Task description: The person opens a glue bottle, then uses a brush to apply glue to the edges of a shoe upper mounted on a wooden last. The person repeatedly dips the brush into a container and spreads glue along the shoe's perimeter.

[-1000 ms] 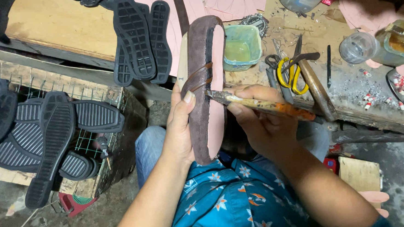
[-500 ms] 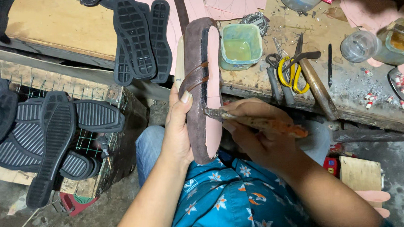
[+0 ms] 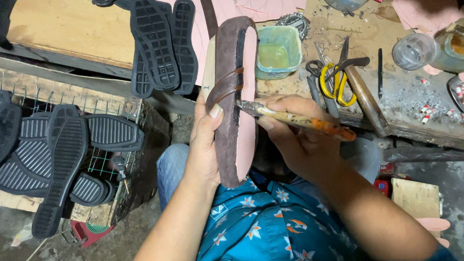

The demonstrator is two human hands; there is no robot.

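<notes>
Left hand [image 3: 204,148] gripping brown sandal [image 3: 230,93], toe pointing away, lengthwise

My left hand [image 3: 204,153] grips the brown sandal [image 3: 233,101] upright on its edge, while my right hand [image 3: 296,137] presses a brush [image 3: 295,119] to its pink sole. A green glue tub [image 3: 277,53] sits on the tabletop [image 3: 394,101].

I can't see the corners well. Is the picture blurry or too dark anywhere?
Head view: the left hand, brown sandal and the brush in the right hand look sharp and evenly lit; the floor at the bottom-left and the top-right corner sink into shadow; no strong glare.
</notes>
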